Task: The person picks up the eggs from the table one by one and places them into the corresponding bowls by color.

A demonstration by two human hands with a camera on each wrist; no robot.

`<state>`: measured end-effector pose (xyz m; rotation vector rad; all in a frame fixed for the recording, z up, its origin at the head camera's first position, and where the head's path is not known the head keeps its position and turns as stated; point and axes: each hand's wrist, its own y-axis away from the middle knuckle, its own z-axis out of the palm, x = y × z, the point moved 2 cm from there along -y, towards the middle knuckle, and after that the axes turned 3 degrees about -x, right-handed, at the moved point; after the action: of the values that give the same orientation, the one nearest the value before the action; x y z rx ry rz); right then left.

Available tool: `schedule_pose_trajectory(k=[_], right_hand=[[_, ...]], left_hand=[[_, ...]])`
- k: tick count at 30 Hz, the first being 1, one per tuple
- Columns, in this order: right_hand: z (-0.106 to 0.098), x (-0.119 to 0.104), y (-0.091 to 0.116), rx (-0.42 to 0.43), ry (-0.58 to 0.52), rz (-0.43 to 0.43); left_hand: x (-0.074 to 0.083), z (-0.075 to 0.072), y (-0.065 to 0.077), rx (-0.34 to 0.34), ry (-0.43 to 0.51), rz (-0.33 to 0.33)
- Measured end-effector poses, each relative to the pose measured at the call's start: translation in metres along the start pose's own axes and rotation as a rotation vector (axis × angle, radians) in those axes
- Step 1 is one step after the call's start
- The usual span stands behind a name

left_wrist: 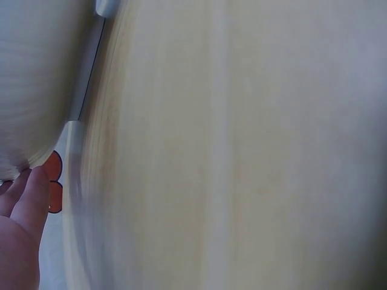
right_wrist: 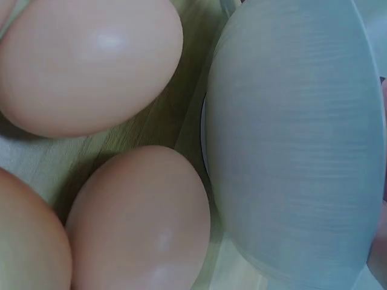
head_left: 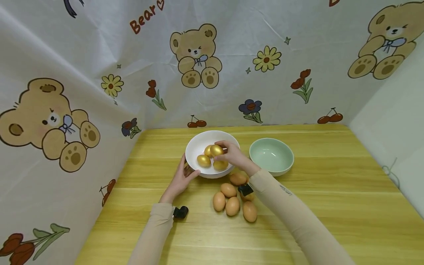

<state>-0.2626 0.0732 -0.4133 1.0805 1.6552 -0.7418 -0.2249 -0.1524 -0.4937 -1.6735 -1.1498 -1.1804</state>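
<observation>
My right hand [head_left: 234,154] pinches a shiny golden egg [head_left: 216,149] between thumb and fingers over the white bowl [head_left: 195,144]. Below it in that bowl lie 3 more golden eggs [head_left: 203,161], one partly covered by the hand. At the bowl's left side, my left hand [head_left: 178,183] holds the wall, thumb by the front rim and fingers round the side. The left wrist view shows those fingers [left_wrist: 31,202] against the bowl's underside [left_wrist: 36,78]. Close by the bowl's outer wall [right_wrist: 296,139], brown eggs [right_wrist: 142,223] fill the left of the right wrist view.
A light green bowl [head_left: 271,156] stands to the right of the white one, nothing visible inside. Several brown eggs [head_left: 233,206] lie loose on the wooden table [head_left: 318,206], some partly under my right forearm. A bear-print cloth [head_left: 228,77] hangs behind and to the left.
</observation>
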Motion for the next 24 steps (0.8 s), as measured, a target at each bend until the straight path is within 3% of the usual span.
schedule_pose_trajectory(k=[15,24], right_hand=[[0.004,0.009,-0.019,-0.065,0.150,0.107],[0.002,0.017,-0.028,-0.096,0.142,0.144]], left_hand=[[-0.003,0.000,-0.001,-0.003,0.005,0.001],[-0.001,0.000,0.000,-0.001,0.007,-0.004]])
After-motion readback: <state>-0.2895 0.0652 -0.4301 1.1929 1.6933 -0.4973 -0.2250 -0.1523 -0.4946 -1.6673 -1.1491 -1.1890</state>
